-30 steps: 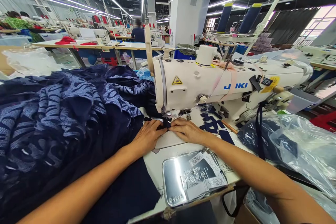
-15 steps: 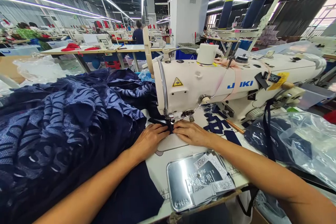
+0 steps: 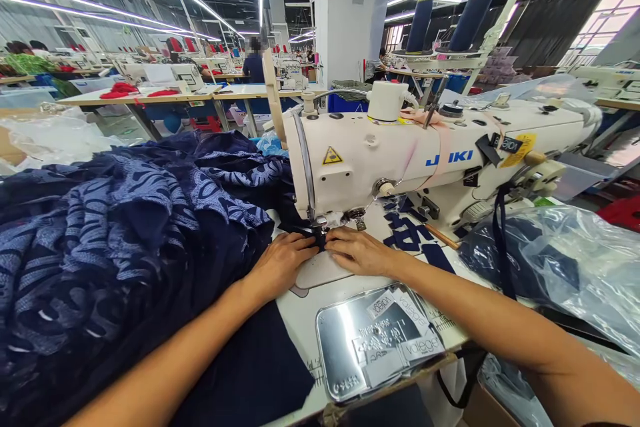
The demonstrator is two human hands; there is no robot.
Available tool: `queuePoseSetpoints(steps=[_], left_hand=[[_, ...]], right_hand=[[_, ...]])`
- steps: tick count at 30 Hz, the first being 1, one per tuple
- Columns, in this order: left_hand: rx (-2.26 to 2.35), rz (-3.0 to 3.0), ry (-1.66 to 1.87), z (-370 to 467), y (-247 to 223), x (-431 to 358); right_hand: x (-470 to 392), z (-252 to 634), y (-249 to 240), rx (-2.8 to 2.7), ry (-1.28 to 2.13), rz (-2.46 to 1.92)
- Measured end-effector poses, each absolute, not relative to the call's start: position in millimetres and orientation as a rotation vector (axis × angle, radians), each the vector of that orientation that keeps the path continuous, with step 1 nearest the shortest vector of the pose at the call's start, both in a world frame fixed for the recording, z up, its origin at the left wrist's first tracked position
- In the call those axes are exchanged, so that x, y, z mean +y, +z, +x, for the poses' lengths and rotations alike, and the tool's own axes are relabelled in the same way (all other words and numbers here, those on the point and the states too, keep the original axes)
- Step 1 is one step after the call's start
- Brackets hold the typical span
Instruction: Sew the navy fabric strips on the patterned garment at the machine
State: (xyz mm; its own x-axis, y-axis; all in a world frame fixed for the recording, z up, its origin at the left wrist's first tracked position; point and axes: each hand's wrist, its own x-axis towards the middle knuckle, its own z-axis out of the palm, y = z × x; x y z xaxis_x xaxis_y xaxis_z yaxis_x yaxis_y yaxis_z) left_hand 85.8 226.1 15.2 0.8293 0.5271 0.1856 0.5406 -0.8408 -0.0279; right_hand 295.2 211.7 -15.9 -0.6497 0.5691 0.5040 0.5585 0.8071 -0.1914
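Note:
A white sewing machine (image 3: 370, 153) stands over the table, its presser foot above a dark navy fabric edge (image 3: 295, 225). Just left of the foot, my left hand (image 3: 283, 260) presses on the navy fabric with its fingers together. On the right side of the foot, my right hand (image 3: 357, 252) has its fingertips closed on the same fabric. Both hands' fingertips are close to the needle area, which they partly hide. A large heap of navy and light-blue patterned fabric (image 3: 135, 213) lies beside my left arm.
A metal tin lid (image 3: 345, 320) with white labels lies at the front edge. Navy fabric scraps (image 3: 405, 233) are behind my right hand. A clear plastic bag (image 3: 590, 260) sits at right. Thread cones (image 3: 470, 20) rise behind the machine; a person (image 3: 254, 63) is farther back.
The view has shifted slightly, so the machine and table appear a little farther left. Both hands remain at the presser foot with hardly any movement.

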Motion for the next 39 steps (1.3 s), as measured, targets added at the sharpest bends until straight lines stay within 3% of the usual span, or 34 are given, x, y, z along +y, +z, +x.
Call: queuePoseSetpoints(steps=[17,21,29,34,39], left_hand=[[-0.752,-2.879,-0.368,84.2,15.5,259.5],[-0.751,-2.807,-0.415,84.6,12.7,259.4],[-0.841,-2.515,-0.359,90.5,14.0,228.1],[-1.059,-2.48,-0.229,94.5,17.5,223.2],[-1.084,-2.562,-0.166,93.1,18.4,234.1]], right_hand=[[233.9,297.3,-18.9,-2.303,0.244,-1.1],[254.2,288.6,-27.1,-2.138,0.27,-1.351],[267.2,289.9,-17.5,-2.236,0.106,-1.315],[248.6,301.5,-2.4,-2.586,-0.317,-1.007],[238.8,299.0,-5.1,-2.615,-0.455,-1.11]])
